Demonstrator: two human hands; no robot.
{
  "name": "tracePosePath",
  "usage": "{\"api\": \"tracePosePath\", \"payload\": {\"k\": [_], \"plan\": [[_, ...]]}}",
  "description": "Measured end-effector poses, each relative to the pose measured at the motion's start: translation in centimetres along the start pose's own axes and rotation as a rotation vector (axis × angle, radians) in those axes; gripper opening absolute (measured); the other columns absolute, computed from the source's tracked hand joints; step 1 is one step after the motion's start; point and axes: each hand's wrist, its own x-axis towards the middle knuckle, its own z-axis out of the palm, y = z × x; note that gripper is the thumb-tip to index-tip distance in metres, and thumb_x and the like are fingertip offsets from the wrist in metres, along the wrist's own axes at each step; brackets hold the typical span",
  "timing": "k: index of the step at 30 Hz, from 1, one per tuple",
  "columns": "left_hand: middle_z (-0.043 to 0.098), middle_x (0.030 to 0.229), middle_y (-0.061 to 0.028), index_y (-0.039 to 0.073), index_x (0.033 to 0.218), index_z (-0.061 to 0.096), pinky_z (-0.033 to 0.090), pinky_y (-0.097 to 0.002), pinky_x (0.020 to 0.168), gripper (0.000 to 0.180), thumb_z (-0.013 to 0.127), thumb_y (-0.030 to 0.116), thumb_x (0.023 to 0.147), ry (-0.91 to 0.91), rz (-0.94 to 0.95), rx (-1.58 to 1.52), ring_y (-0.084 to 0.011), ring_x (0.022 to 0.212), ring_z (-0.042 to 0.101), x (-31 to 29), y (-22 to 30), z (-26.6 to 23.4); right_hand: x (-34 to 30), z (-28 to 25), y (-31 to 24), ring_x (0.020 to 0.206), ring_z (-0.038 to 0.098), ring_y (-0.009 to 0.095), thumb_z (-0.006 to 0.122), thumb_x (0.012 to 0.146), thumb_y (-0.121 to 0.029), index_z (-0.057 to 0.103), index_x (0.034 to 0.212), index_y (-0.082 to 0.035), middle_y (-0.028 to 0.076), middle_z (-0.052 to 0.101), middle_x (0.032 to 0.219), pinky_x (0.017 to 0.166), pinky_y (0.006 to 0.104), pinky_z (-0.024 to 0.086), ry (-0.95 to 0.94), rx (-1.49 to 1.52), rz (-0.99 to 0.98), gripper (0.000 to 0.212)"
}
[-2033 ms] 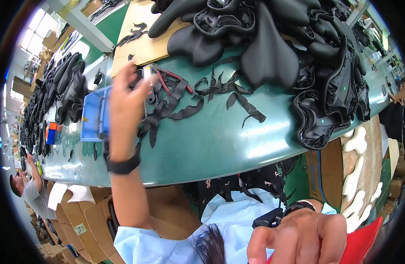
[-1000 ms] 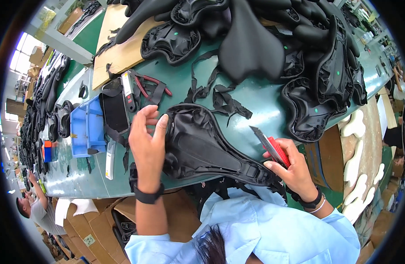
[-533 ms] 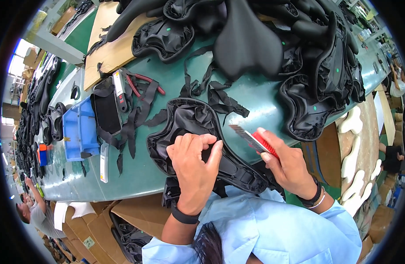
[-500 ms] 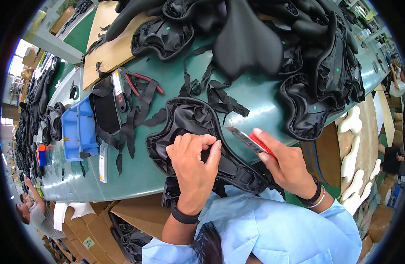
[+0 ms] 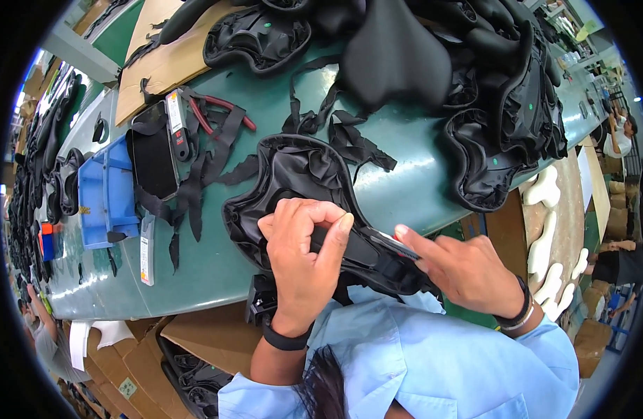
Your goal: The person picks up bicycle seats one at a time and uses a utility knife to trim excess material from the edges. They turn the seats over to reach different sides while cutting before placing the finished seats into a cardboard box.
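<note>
A black bicycle saddle [image 5: 304,164] lies underside up at the table's near edge, its cover material wrinkled inside the rim. My left hand [image 5: 300,258] rests over its middle, thumb and forefinger pinched on the black cover material; the fingertips hide most of what they grip. My right hand [image 5: 468,269] is closed round a utility knife [image 5: 395,244], its blade pointing left over the saddle's narrow nose, near my left fingertips. The fingers cover most of the knife's handle. Whether the blade touches the saddle I cannot tell.
Several black saddles [image 5: 395,56] are piled at the back. Black scrap strips [image 5: 360,150], red-handled pliers [image 5: 217,115], another utility knife [image 5: 178,129] and a blue bin [image 5: 108,195] lie on the green table [image 5: 196,279]. White foam pieces [image 5: 541,230] sit at the right.
My right hand has turned, bringing the knife from tilted up beside the saddle to flatter over its nose, with the red handle now covered. My left hand keeps its pinch; the view has shifted slightly.
</note>
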Motion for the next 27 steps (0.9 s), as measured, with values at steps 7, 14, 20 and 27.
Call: {"api": "tracePosePath", "payload": {"k": [7, 14, 20, 27], "plan": [[0.054, 0.084, 0.0033, 0.006, 0.09, 0.059, 0.035, -0.0206, 0.073, 0.01, 0.066, 0.012, 0.092, 0.186, -0.331, -0.671, -0.0059, 0.078, 0.048, -0.3, 0.8, -0.1, -4.8, 1.1, -2.5, 0.05, 0.052, 0.028, 0.064, 0.086, -0.009, 0.037, 0.148, -0.013, 0.007, 0.052, 0.067, 0.044, 0.0414, 0.034, -0.029, -0.083, 0.165, 0.068], [0.06, 0.091, -0.0032, 0.008, 0.091, 0.066, 0.039, -0.031, 0.072, 0.018, 0.076, 0.018, 0.079, -0.815, 0.466, -0.532, -0.0176, 0.081, 0.053, -0.9, 0.7, -3.4, -5.2, 6.2, -0.3, 0.08, 0.068, 0.031, 0.072, 0.084, -0.009, 0.039, 0.144, -0.005, 0.019, 0.062, 0.123, 0.072, 0.0345, 0.056, 0.489, 0.284, 0.097, 0.069], [0.061, 0.094, -0.0027, 0.008, 0.086, 0.07, 0.041, -0.0351, 0.073, 0.013, 0.073, 0.013, 0.074, -0.598, 0.435, 0.307, -0.0231, 0.086, 0.056, 1.5, -0.1, -5.8, -2.7, 6.9, 0.5, 0.078, 0.063, 0.023, 0.087, 0.07, -0.02, 0.027, 0.149, -0.006, 0.017, 0.054, 0.136, 0.068, 0.0333, 0.055, 0.453, 0.499, 0.104, 0.1], [0.064, 0.089, -0.0018, 0.007, 0.08, 0.065, 0.047, -0.0343, 0.067, 0.006, 0.069, 0.008, 0.076, -0.518, 0.405, 0.116, -0.0217, 0.082, 0.06, 1.9, -1.5, -4.8, -2.5, 5.0, -0.6, 0.058, 0.056, 0.02, 0.074, 0.078, -0.01, 0.048, 0.142, -0.02, 0.006, 0.055, 0.078, 0.048, 0.0319, 0.046, 0.481, 0.104, -0.089, 0.069]]}}
